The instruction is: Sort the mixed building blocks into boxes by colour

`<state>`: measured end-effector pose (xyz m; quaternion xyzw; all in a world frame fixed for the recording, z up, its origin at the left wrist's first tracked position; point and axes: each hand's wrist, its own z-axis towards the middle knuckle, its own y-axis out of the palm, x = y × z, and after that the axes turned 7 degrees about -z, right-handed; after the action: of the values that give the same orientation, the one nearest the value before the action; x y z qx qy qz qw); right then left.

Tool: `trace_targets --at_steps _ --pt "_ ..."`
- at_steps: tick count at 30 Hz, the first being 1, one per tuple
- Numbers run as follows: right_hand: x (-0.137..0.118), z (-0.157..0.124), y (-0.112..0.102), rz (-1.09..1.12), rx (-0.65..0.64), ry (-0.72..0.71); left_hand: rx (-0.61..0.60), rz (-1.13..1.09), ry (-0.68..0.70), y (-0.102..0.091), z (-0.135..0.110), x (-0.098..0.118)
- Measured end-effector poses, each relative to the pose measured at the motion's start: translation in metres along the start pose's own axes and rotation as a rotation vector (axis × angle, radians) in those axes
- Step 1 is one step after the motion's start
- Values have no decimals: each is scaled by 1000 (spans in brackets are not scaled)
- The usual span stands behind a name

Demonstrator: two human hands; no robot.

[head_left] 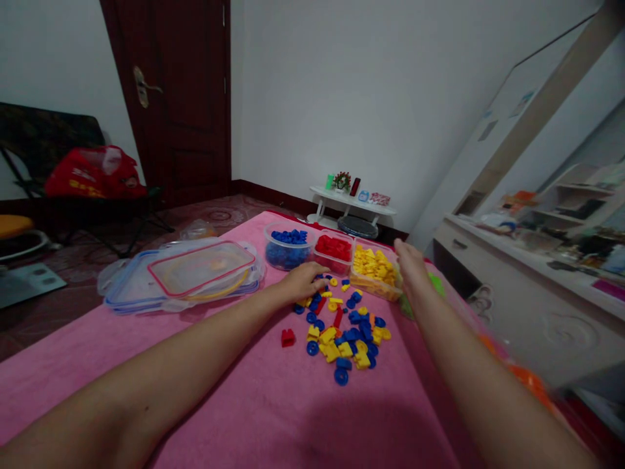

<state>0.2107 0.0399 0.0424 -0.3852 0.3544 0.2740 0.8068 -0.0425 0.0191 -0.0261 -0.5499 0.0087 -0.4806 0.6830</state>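
My left hand (305,283) reaches over the far left edge of a loose heap of plastic building blocks (344,339). Its thumb and fingers are apart, close to small blue and yellow pieces; I make out nothing held. My right hand (411,264), fingers stretched out, is at the right side of a clear tub of yellow blocks (375,264); I cannot tell if it touches. Left of that tub stand a tub of red blocks (334,247) and a round tub of blue blocks (288,244). One red block (288,337) lies apart from the heap.
Stacked clear lids (195,273) with blue, red and yellow rims lie at the left on the pink cloth (234,404). Something green (436,283) shows behind my right wrist. Beyond are a small white table (351,198), a chair with a red bag (97,172), and a cabinet (532,273).
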Motion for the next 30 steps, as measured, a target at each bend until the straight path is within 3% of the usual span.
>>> trace_targets --at_steps 2,5,9,13,18,22,24,28,30 --pt "5 -19 7 -50 -44 -67 -65 18 33 3 -3 -1" --pt "11 -52 17 -89 -236 -136 -110 36 49 3 -4 -1" --pt "17 -80 22 -108 -301 -170 -123 -64 14 -1 -1 2" --pt "10 -80 10 -218 -197 -248 -191 -226 -38 -3 3 6" --pt "-5 -58 -9 -312 48 -268 -225 -152 -53 -3 3 14" --pt "4 -48 -9 -331 75 -241 -250 -128 -29 -4 2 19" --pt "9 -54 -5 -371 -39 -239 -249 -117 -8 -4 0 21" --pt "5 -78 5 -468 -487 -257 -245 -37 41 -2 -3 28" --pt "-2 -88 10 -559 -598 -307 -266 -5 41 -2 -4 34"
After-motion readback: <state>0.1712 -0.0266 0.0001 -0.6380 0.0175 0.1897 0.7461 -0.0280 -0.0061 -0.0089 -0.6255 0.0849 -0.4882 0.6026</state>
